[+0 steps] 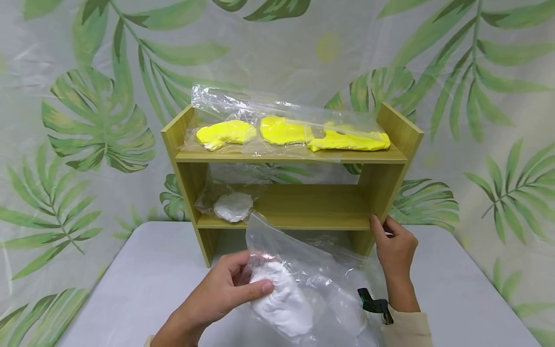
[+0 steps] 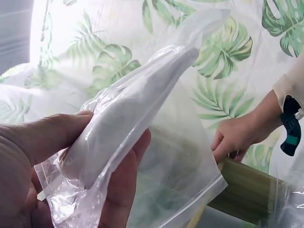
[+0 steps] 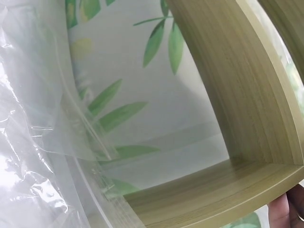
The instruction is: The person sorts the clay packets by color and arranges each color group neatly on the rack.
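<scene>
My left hand (image 1: 221, 289) grips a clear zip bag (image 1: 277, 236) around a soft white lump (image 1: 284, 301), thumb on the near side. The left wrist view shows that lump (image 2: 123, 109) pinched between thumb and fingers. My right hand (image 1: 396, 246) holds the right side of a small wooden shelf (image 1: 321, 207), at the middle board's level. In the right wrist view, fingertips (image 3: 280, 211) touch the outer edge of the wood. Another clear bag with a white lump (image 1: 347, 311) is near the right wrist; what supports it cannot be told.
Yellow lumps (image 1: 286, 130) in clear bags lie along the top board. On the middle board's left end sits a bagged white lump (image 1: 233, 206). The shelf stands on a white table (image 1: 147, 279), before a leaf-patterned cloth (image 1: 286, 58). A black strap (image 1: 375, 306) is at the right wrist.
</scene>
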A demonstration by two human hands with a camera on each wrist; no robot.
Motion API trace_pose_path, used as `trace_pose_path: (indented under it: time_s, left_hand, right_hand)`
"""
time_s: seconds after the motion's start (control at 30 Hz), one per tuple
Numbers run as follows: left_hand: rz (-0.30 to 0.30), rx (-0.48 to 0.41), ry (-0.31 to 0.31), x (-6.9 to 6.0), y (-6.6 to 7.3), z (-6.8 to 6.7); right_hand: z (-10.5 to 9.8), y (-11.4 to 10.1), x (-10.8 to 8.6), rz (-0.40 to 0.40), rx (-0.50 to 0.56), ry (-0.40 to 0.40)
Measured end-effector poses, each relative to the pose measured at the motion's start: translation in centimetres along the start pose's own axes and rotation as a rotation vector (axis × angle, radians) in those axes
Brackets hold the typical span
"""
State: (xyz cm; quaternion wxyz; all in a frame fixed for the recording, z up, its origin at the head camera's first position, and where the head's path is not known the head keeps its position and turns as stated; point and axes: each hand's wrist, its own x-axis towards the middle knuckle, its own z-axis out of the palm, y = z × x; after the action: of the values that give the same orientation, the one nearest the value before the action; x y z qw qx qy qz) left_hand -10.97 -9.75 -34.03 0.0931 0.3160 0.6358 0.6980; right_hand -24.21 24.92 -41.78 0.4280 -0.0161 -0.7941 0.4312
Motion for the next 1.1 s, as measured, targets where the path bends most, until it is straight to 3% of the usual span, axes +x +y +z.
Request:
trace_pose_path:
  time_s: [0.27,0.4,0.47,0.63,0.83,1.1]
  left_hand:
    - [0.041,0.153,-0.014,2.6,1.5,-0.7]
    - [-0.002,0.305,0.04,4.1,1.9,-1.5]
    - [-0.027,0.34,0.065,4.8,2.1,-2.0]
    - [-0.077,0.339,0.111,6.4,2.0,-3.0]
    - [-0.077,0.455,0.154,8.4,1.5,-4.1]
    - [-0.111,0.508,0.169,10.8,1.3,-5.3]
  right_hand:
    - [-0.1,0.1,-0.1,0.019,0.007,-0.006]
    - [-0.1,0.1,-0.1,0.026,0.008,-0.005]
    - [-0.1,0.1,0.0,0.023,0.009,-0.005]
    - [-0.1,0.0,0.2,0.02,0.002,-0.006]
    - [-0.1,0.0,0.1,0.01,0.001,0.001]
    - [-0.1,0.0,0.1,0.001,0.007,0.002]
